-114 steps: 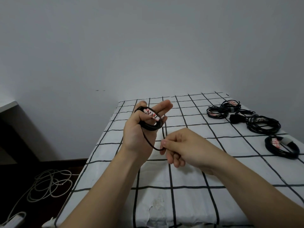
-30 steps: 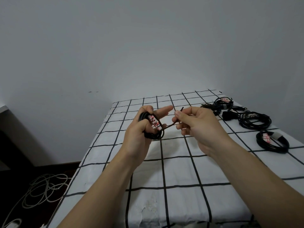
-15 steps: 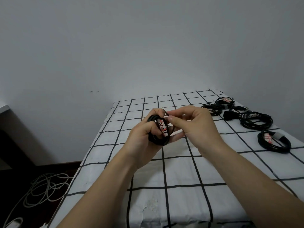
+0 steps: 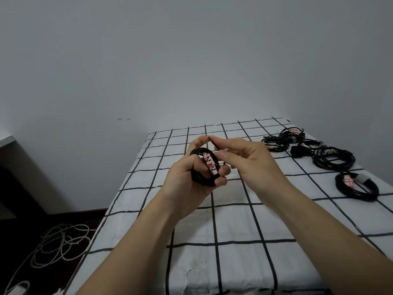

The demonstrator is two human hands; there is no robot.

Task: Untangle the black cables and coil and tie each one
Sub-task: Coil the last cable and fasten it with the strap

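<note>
My left hand (image 4: 187, 182) grips a small black cable coil (image 4: 201, 174) with a white and red label (image 4: 210, 166), held above the checked table. My right hand (image 4: 246, 160) pinches the cable's thin free end (image 4: 213, 142) just above and to the right of the coil, its fingers touching my left fingertips. Several coiled black cables lie at the table's right: one with a grey tie (image 4: 357, 186), a bigger one (image 4: 332, 159), and two at the far end (image 4: 285, 138).
The table's white cloth with black grid lines (image 4: 234, 220) ends at a left edge over dark floor. A loose white cable (image 4: 57, 241) lies tangled on the floor at lower left. A grey wall stands behind.
My right hand has brought the free cable end from the right in to the coil and now holds it close against my left fingers. The coil has turned slightly in my left hand.
</note>
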